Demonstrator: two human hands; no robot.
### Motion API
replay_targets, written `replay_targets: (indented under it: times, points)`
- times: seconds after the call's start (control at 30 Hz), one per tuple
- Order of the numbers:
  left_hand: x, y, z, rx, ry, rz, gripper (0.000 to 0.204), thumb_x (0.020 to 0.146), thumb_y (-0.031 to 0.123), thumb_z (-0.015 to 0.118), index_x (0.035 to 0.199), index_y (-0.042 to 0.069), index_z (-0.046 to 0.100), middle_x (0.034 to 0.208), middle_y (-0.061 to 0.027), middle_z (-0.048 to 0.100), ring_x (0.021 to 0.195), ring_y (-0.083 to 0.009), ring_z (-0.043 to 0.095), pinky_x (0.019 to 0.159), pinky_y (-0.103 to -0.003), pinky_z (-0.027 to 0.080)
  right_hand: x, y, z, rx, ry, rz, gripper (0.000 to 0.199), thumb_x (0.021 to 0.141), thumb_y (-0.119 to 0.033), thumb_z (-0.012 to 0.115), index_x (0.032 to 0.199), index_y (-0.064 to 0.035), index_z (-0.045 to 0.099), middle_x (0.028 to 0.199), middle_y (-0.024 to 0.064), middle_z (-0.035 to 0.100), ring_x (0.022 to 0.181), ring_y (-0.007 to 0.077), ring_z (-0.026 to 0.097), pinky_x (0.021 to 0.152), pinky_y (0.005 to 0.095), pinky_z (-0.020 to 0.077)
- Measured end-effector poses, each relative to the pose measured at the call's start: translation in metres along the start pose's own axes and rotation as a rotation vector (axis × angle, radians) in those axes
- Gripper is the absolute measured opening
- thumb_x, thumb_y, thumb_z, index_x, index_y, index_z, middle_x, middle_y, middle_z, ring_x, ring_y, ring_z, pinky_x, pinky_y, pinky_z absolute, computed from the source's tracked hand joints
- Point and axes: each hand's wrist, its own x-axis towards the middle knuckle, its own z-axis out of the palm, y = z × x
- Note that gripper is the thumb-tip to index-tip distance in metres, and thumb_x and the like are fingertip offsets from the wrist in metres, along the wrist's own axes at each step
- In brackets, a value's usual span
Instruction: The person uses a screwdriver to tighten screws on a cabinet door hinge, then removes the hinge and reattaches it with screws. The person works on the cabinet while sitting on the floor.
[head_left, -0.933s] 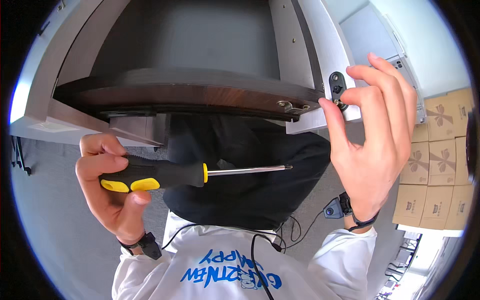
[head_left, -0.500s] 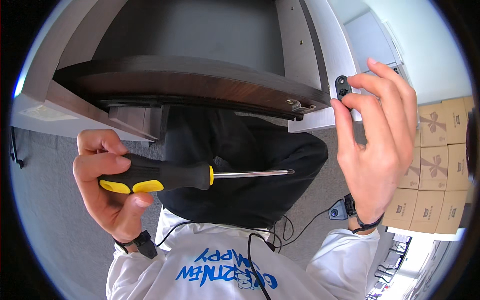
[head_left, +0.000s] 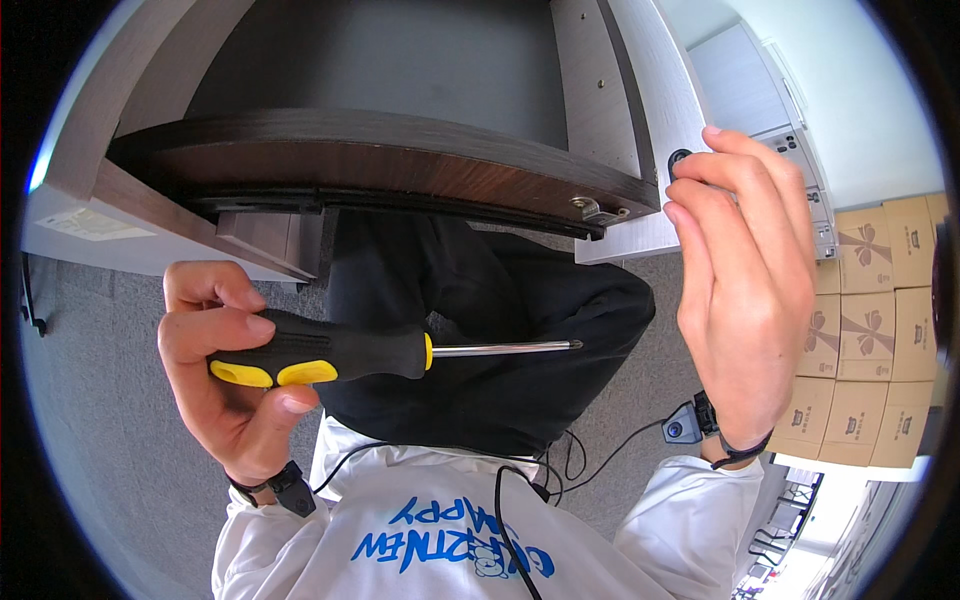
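My left hand (head_left: 222,385) is wrapped round the black and yellow handle of a screwdriver (head_left: 375,347). Its metal shaft points right above my lap, the tip away from any part of the cabinet. On the pale edge panel (head_left: 660,85) of the cabinet, my right hand (head_left: 750,300) has its fingertips pressed together at a small black oval fitting (head_left: 679,158). Only the far end of that fitting shows; my fingers cover the rest. Just left of it, a metal bracket (head_left: 597,210) sits at the right end of the dark wooden front board (head_left: 400,145).
Several cardboard boxes (head_left: 865,330) are stacked at the right. Past my right hand stands a pale grey cabinet (head_left: 745,85). A black cable (head_left: 620,440) runs from the small camera (head_left: 682,428) on my right wrist across my shirt.
My right fingers have closed over more of the black fitting, and the hand has turned and shifted slightly left. The left hand with the screwdriver has drifted a little to the right.
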Motion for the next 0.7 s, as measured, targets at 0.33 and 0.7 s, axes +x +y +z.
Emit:
replay_targets:
  times: [0.33, 0.7]
  points:
    - [-0.0024, -0.0026, 0.0008, -0.019, -0.014, -0.005, 0.046, 0.074, 0.04, 0.086, 0.101, 0.013, 0.06, 0.103, -0.0087, 0.053, 0.088, -0.0177, 0.052, 0.074, -0.026, 0.046, 0.0022, 0.0005, -0.0073, 0.007, -0.069, 0.036, 0.028, 0.07, 0.009, 0.078, 0.091, 0.0019, 0.06, 0.105, 0.0148, 0.064, 0.116, 0.0354, 0.062, 0.094, 0.0432, 0.0495]
    - [-0.0053, -0.0067, -0.0016, 0.001, -0.021, 0.009, 0.046, 0.074, 0.039, 0.086, 0.102, 0.014, 0.06, 0.103, -0.0088, 0.054, 0.088, -0.0182, 0.053, 0.074, -0.026, 0.047, 0.0017, -0.0003, -0.002, 0.024, -0.016, 0.0, 0.018, 0.075, 0.011, 0.074, 0.085, 0.0028, 0.063, 0.101, 0.0136, 0.065, 0.115, 0.0337, 0.064, 0.093, 0.0414, 0.0501]
